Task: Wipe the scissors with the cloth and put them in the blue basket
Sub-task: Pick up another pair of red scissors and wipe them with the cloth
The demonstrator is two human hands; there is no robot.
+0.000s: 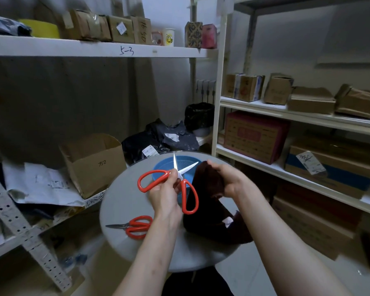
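My left hand (166, 192) pinches a pair of red-handled scissors (152, 175) near the pivot, held above the round grey table (124, 212). Their blades are spread apart and point up and away. My right hand (228, 180) grips a dark brown cloth (208, 201) just right of the blades; the cloth hangs down onto the table. The blue basket (163, 165) stands on the far side of the table, behind and under the held scissors. A second pair of red-handled scissors (135, 227) lies flat on the table's near left, blades pointing left.
White shelving with cardboard boxes (256, 137) runs along the right. On the left, a shelf holds an open cardboard box (94, 163) and papers. Black plastic parcels (158, 137) lie behind the table. A perforated metal strut (24, 229) slants at the lower left.
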